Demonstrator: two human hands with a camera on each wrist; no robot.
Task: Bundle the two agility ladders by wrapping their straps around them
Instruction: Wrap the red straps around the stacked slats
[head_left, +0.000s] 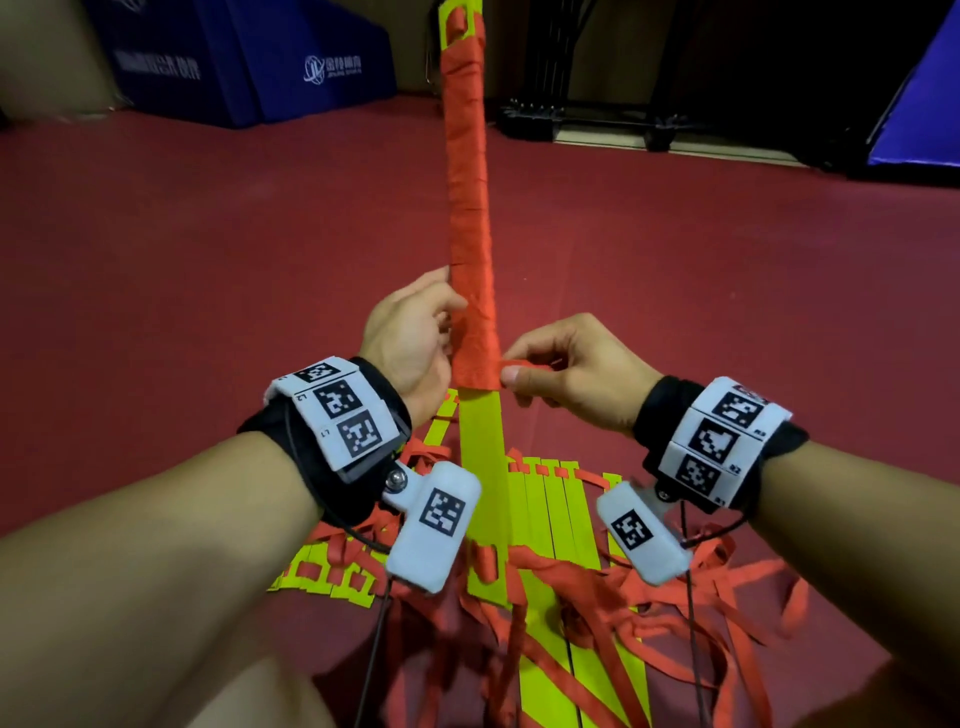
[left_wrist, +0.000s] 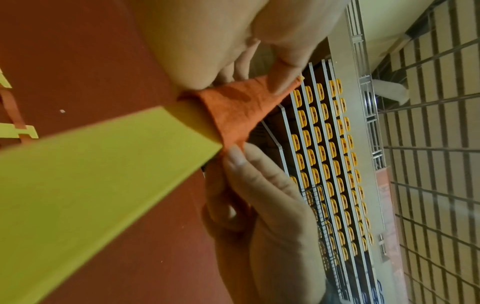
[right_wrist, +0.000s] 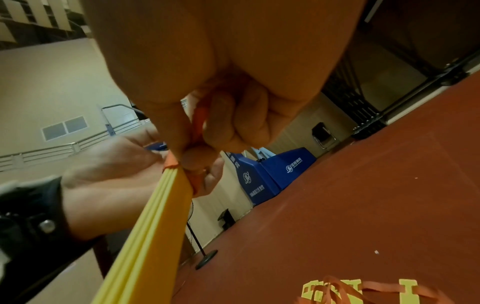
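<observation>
**Wrapping the first ladder: strap coil more than halfway down the stack**

The step in hand is the wrap itself. A stack of yellow-green rungs (head_left: 480, 441) stands tilted up from the floor, and the orange strap (head_left: 470, 208) already coils tightly around its upper length, from near the top end down to where the hands meet. The left hand (head_left: 410, 332) grips the wrapped part from the side, thumb pressed on the orange coil and fingers (left_wrist: 281, 80) curled around the edge. The right hand (head_left: 566, 371) pinches the free strap end between thumb and forefinger, right at the lower edge of the coil; the right wrist view shows those fingers (right_wrist: 192, 158) closed on the strap against the edge of the stacked rungs.

Below the hands the rungs are bare, so this bundle looks more than half wound but not finished. The second ladder (head_left: 556, 499) lies flat on the red floor (head_left: 727, 260) just beneath, its rungs side by side amid loose orange straps (head_left: 701, 613), apparently untouched.

The next move likely calls for passing the pinched strap behind the stack while the left hand keeps the coil from slackening. The risk, as I judge it, is the last turns loosening during any hand change.
</observation>
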